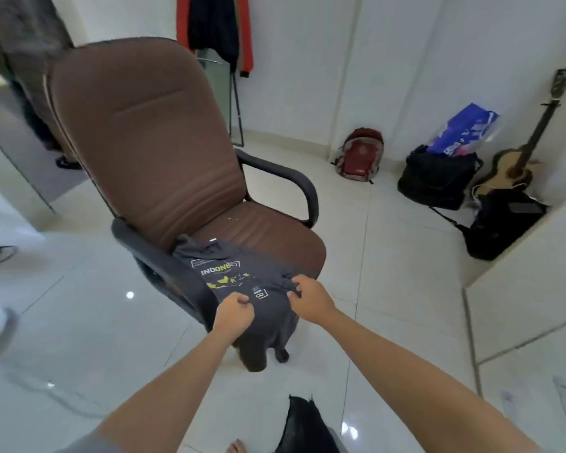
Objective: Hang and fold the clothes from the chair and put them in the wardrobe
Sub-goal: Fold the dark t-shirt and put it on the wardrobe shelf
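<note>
The room is bright and evenly lit from overhead — small white glints of lamps shine on the glossy floor [79,338], which mirrors pale shapes. Shadows are faint. The wide lens bows the walls at the edges, and the left margin smears into blur.

Shirt [242,282] print partly unreadable, perhaps "INDONE…"

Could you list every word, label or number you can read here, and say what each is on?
"INDONE": large print on the dark grey T-shirt, the rest hidden by a fold.
Small lines above it and the boxed logo near the left hand: too small to read.
White print on the blue bag: too blurred to read.
</note>
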Motion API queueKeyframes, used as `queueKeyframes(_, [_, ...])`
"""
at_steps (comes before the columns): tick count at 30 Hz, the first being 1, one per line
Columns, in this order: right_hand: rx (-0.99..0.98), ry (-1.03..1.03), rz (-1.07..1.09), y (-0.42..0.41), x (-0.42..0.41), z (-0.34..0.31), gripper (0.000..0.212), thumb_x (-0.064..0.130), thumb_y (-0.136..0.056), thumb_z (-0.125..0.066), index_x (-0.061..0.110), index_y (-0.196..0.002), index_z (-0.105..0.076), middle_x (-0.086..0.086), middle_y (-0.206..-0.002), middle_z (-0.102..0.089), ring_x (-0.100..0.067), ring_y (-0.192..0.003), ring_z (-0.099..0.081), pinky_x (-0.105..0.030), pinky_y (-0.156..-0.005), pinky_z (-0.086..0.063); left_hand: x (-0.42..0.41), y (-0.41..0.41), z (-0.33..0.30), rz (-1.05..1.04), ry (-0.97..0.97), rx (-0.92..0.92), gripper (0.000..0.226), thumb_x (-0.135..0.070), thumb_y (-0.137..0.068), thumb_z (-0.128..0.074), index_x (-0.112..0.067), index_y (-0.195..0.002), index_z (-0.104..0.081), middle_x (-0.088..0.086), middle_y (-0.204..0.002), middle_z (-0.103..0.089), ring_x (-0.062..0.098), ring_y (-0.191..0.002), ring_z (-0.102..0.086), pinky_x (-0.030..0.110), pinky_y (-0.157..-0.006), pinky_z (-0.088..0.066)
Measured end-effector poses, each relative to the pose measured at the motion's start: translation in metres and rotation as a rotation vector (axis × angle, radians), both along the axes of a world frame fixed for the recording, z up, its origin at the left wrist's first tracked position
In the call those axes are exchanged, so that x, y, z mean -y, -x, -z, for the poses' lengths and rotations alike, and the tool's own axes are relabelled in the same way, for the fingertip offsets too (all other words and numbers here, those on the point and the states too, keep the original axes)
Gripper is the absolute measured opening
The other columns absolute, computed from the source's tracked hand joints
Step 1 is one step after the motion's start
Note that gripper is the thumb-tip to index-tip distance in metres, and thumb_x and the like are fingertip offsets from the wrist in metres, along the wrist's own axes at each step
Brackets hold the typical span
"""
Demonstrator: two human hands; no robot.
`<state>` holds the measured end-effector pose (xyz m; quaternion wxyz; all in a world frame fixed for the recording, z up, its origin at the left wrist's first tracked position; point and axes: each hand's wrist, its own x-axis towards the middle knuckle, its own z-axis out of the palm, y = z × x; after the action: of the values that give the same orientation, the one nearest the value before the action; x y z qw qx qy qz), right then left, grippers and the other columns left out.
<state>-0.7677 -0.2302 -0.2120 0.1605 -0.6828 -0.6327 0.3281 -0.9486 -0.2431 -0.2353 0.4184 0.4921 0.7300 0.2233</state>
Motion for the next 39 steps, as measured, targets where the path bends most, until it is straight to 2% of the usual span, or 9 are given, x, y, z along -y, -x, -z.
queueKeyframes(6, [-0.024,0.037,-0.153,0.078,-0.065,0.016,0.036,0.023,-0.091,-0.057,0.009,-0.124,-0.055,-0.005,-0.102,-0.058,-0.029,-0.106,-0.059,-0.033,-0.089,-0.045,-0.043,0.065,0.005,-0.136,-0.035,0.048,0.014,-0.012,-0.089,-0.051,-0.014,-0.1,-0.058,0.004,-0.096,-0.062,0.017,-0.088,-0.055,0.02,-0.076,-0.037])
queueKeyframes(10, [-0.025,0.082,-0.231,0.104,-0.106,0.032,0.035,0.024,-0.091,-0.057,0.01,-0.123,-0.056,-0.01,-0.115,-0.058,-0.028,-0.105,-0.058,-0.039,-0.089,-0.05,-0.076,0.087,0.009,-0.21,-0.069,0.055,0.016,-0.013,-0.09,-0.049,-0.014,-0.104,-0.058,0.001,-0.091,-0.061,0.011,-0.078,-0.055,0.017,-0.065,-0.038])
queueKeyframes(13, [-0.005,0.111,-0.28,0.111,-0.144,0.049,0.035,0.024,-0.091,-0.057,0.011,-0.124,-0.056,-0.009,-0.119,-0.057,-0.025,-0.108,-0.057,-0.035,-0.089,-0.049,-0.105,0.092,0.022,-0.272,-0.058,0.082,0.016,-0.012,-0.09,-0.049,-0.015,-0.105,-0.056,-0.001,-0.088,-0.06,0.01,-0.076,-0.055,0.012,-0.058,-0.037])
queueKeyframes(19, [0.03,0.213,-0.373,0.111,-0.23,0.093,0.033,0.024,-0.092,-0.056,0.012,-0.123,-0.057,-0.009,-0.123,-0.057,-0.023,-0.111,-0.056,-0.031,-0.092,-0.045,-0.172,0.086,0.056,-0.402,0.035,0.107,0.012,-0.008,-0.09,-0.049,-0.017,-0.098,-0.053,-0.007,-0.078,-0.054,0.017,-0.081,-0.055,0.02,-0.068,-0.04])
queueKeyframes(23, [0.081,0.312,-0.481,0.101,-0.294,0.118,0.034,0.026,-0.092,-0.055,0.015,-0.125,-0.056,-0.007,-0.124,-0.057,-0.022,-0.112,-0.056,-0.033,-0.092,-0.048,-0.212,0.087,0.076,-0.544,0.149,0.117,0.016,-0.015,-0.091,-0.05,-0.018,-0.106,-0.054,-0.003,-0.09,-0.06,0.017,-0.081,-0.059,0.022,-0.065,-0.046])
queueKeyframes(28, [0.122,0.377,-0.514,0.102,-0.349,0.145,0.034,0.027,-0.091,-0.056,0.015,-0.123,-0.058,-0.005,-0.123,-0.059,-0.024,-0.113,-0.057,-0.036,-0.092,-0.05,-0.243,0.099,0.096,-0.645,0.234,0.054,0.023,-0.016,-0.093,-0.049,-0.014,-0.116,-0.052,-0.003,-0.097,-0.058,0.004,-0.068,-0.053,0.014,-0.051,-0.036])
queueKeyframes(31, [0.111,0.411,-0.487,0.111,-0.366,0.168,0.033,0.026,-0.09,-0.057,0.016,-0.121,-0.059,-0.008,-0.124,-0.059,-0.025,-0.113,-0.057,-0.035,-0.092,-0.05,-0.256,0.116,0.118,-0.637,0.279,-0.021,0.028,-0.018,-0.091,-0.05,-0.014,-0.118,-0.055,0.0,-0.105,-0.058,0.01,-0.074,-0.055,0.018,-0.06,-0.04])
queueKeyframes(36, [0.162,0.394,-0.469,0.129,-0.378,0.208,0.033,0.028,-0.088,-0.058,0.028,-0.121,-0.06,-0.008,-0.128,-0.047,-0.028,-0.124,-0.044,-0.039,-0.103,-0.041,-0.276,0.141,0.161,-0.639,0.354,-0.164,0.033,-0.025,-0.087,-0.055,-0.025,-0.12,-0.058,0.007,-0.145,-0.028,0.029,-0.128,-0.038,0.036,-0.096,-0.044])
queueKeyframes(39, [0.228,0.399,-0.502,0.134,-0.382,0.231,0.032,0.033,-0.088,-0.059,0.037,-0.12,-0.06,-0.002,-0.137,-0.036,-0.026,-0.129,-0.033,-0.042,-0.11,-0.031,-0.283,0.143,0.187,-0.619,0.41,-0.152,0.038,-0.028,-0.086,-0.056,-0.031,-0.124,-0.056,0.008,-0.15,-0.024,0.032,-0.135,-0.031,0.042,-0.108,-0.036])
